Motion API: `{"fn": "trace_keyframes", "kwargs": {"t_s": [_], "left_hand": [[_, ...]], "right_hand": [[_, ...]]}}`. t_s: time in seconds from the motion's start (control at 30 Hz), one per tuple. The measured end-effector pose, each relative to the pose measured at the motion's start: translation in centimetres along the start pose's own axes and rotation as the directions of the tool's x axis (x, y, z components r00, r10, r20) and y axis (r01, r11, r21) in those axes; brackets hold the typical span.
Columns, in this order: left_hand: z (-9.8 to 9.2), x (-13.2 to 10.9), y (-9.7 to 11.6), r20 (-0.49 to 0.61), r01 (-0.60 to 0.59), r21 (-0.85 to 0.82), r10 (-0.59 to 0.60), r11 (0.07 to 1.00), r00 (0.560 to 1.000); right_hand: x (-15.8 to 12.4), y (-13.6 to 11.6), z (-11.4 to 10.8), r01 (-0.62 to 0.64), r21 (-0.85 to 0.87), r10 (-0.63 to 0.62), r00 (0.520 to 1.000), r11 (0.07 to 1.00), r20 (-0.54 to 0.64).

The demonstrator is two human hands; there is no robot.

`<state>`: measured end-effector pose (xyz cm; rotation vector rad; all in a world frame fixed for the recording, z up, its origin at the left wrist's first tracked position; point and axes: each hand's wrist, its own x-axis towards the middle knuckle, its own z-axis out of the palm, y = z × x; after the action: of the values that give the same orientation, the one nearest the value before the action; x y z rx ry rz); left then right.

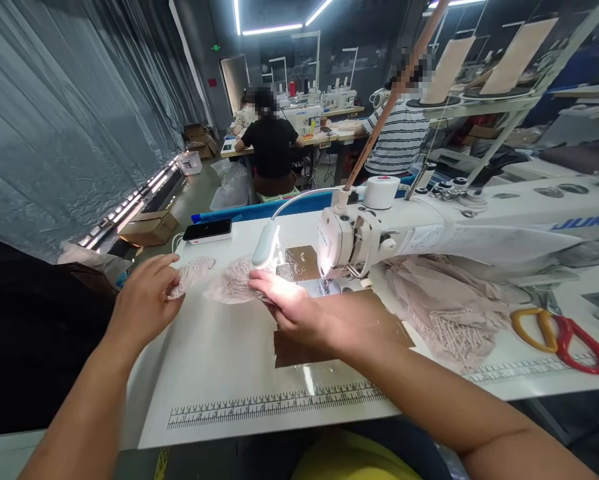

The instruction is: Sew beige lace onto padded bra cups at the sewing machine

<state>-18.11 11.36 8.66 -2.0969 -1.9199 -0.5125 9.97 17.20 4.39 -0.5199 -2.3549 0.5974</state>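
Observation:
At the table's left end, my left hand (152, 290) pinches a small pale pink lace piece (195, 273) between thumb and fingers. My right hand (292, 300) has its fingers together on the edge of a second lace piece (232, 281), which lies on the white table (219, 360) left of the needle area. That hand's thumb and fingertips are partly hidden. Just beyond it stands the head of a white sewing machine (349, 240), its needle area lit. A small lamp (265, 245) on a bendy stalk hangs over the second lace piece.
Scissors with yellow and red handles (582, 345) lie at the right beside a heap of pink lace fabric (454, 313). A phone (207, 230) rests at the table's back left. A printed ruler (279, 405) runs along the front edge. Two people sit at machines beyond.

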Motion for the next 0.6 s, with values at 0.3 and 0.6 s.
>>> {"fn": "trace_keyframes", "kwargs": {"t_s": [0.3, 0.6], "left_hand": [[7.0, -1.7, -2.1, 0.386, 0.162, -0.066, -0.124, 0.985, 0.914], [7.5, 0.1, -1.3, 0.274, 0.034, 0.083, -0.055, 0.996, 0.960]], "right_hand": [[-1.3, 2.1, 1.3, 0.015, -0.287, 0.112, 0.899, 0.958, 0.423], [-10.2, 1.3, -4.3, -0.221, -0.204, 0.278, 0.905, 0.954, 0.321]]}}
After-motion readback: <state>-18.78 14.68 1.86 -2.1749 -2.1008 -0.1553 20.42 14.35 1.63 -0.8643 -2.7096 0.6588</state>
